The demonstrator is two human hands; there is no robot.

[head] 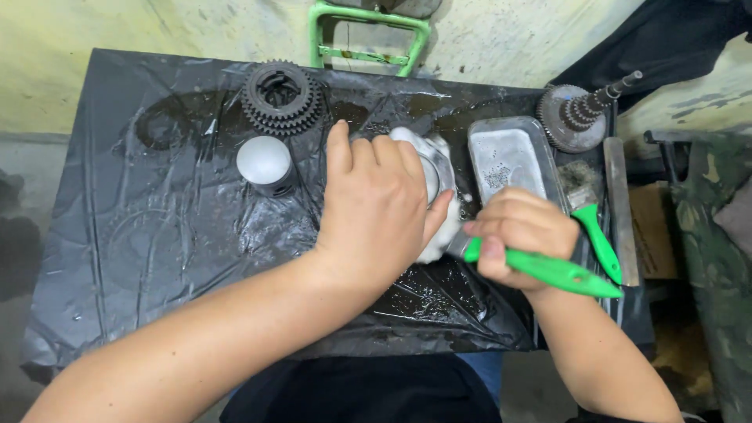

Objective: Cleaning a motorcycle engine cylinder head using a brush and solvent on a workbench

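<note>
Worktable covered in wet black plastic sheet (157, 235), set against a stained pale wall (509, 39); green metal frame (368, 16) behind. Left hand (376, 207) wrapped over a foamy round metal part (435, 176) at table centre. Right hand (521, 235) fisted on a green-handled brush (548, 270) touching that part; metal tray (509, 157), gears (282, 98) nearby.

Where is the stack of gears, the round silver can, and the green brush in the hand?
stack of gears (280, 97), head view, on the toothed rim.
round silver can (265, 161), head view, on its flat top.
green brush (548, 271), head view, on the handle below the right hand (518, 232).
</note>
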